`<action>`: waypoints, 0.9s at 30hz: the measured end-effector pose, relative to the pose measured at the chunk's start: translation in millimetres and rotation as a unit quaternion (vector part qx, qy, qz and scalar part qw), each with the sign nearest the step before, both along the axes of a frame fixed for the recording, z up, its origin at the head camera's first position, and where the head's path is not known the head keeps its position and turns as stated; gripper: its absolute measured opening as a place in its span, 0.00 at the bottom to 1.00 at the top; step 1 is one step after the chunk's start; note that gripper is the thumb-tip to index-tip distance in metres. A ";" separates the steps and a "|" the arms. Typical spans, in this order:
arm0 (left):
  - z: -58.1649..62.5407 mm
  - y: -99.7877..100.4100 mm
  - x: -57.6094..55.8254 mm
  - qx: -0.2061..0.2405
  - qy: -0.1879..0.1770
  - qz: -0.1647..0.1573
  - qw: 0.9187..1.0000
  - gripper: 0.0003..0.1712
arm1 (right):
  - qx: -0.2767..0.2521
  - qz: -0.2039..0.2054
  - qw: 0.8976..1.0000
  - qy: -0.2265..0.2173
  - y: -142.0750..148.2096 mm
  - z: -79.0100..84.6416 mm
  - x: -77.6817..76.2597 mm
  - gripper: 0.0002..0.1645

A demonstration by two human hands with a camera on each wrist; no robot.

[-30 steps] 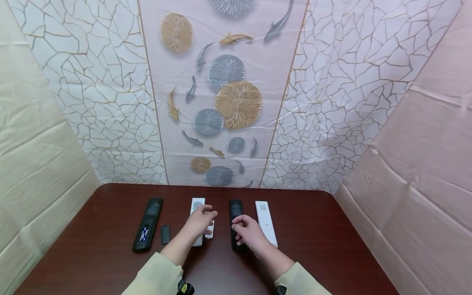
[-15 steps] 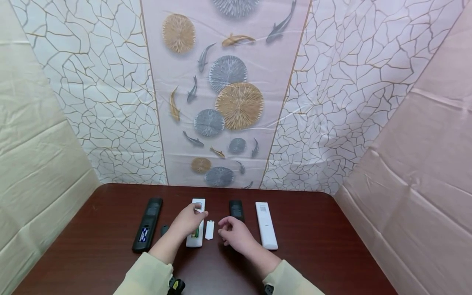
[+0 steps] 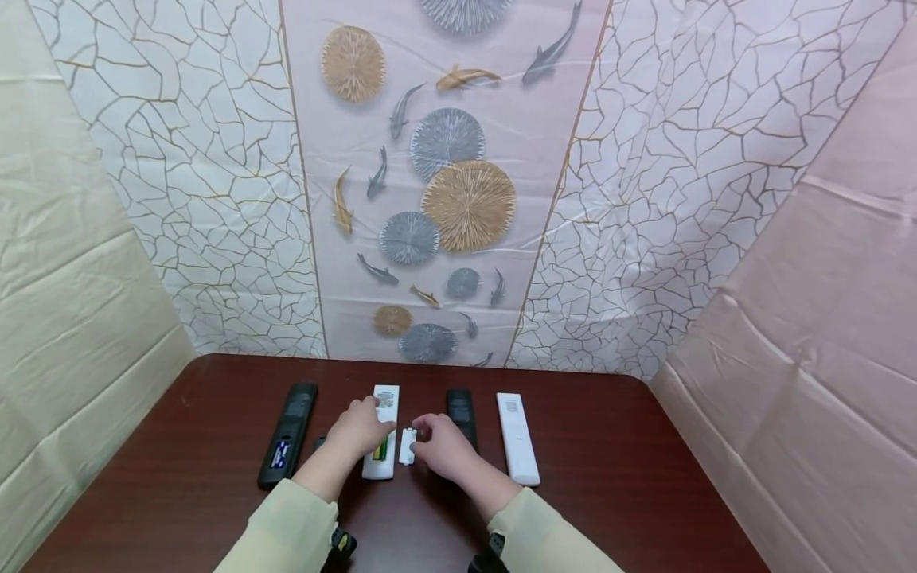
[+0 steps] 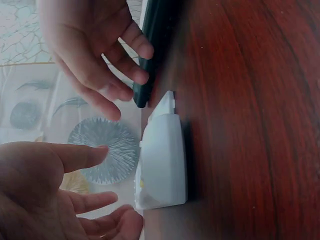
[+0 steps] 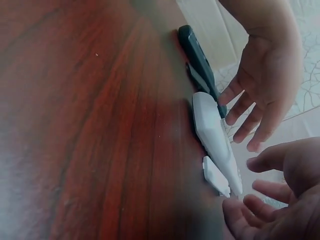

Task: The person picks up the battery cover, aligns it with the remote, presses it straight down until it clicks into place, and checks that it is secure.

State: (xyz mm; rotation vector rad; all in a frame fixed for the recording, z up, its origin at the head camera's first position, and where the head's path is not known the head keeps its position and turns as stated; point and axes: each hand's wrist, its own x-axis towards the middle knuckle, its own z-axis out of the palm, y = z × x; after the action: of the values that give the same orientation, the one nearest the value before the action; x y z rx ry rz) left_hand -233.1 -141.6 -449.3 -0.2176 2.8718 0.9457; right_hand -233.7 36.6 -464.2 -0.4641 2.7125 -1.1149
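Note:
A white remote control [image 3: 387, 408] lies back side up in the middle of the table, a greenish battery showing in its uncovered compartment. My left hand [image 3: 356, 430] is over its left side, fingers loosely spread; in the left wrist view the fingers of the left hand [image 4: 65, 190] come close to the remote's edge. Just right of that remote lies a small white battery cover [image 3: 407, 446]. Beside the cover is my right hand [image 3: 446, 447], its fingers relaxed and bent, with fingertips near the cover in the right wrist view. Neither hand grips anything.
At the left lies a black remote [image 3: 295, 414] with blue batteries exposed; its dark cover [image 3: 319, 442] is mostly hidden by the left arm. Another black remote [image 3: 461, 410] lies partly behind the right hand. A second white remote [image 3: 517, 438] rests farther right on the brown table [image 3: 609, 461].
My right hand has moved left from the black remote to the small white cover. The left hand has shifted left and back, uncovering the white remote's battery compartment and the cover.

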 end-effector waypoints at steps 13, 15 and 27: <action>-14.5 1.7 -20.0 -0.027 -0.036 -0.001 0.999 0.40 | 0.108 -0.009 0.994 -0.018 -18.8 -3.8 -10.8 0.33; -16.7 2.4 -21.6 -0.028 -0.036 0.000 0.999 0.39 | 0.116 -0.008 0.993 -0.023 -19.1 -2.0 -10.8 0.33; -16.9 6.0 -23.4 -0.025 -0.030 0.008 0.999 0.40 | 0.130 0.007 0.991 -0.026 -20.2 -3.0 -12.6 0.31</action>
State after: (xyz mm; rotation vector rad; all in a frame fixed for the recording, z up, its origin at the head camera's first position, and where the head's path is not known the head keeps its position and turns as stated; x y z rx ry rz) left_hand -256.4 -135.6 -466.3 -0.2693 2.8452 0.8540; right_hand -246.3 16.4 -467.2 -0.4055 2.7501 -0.7429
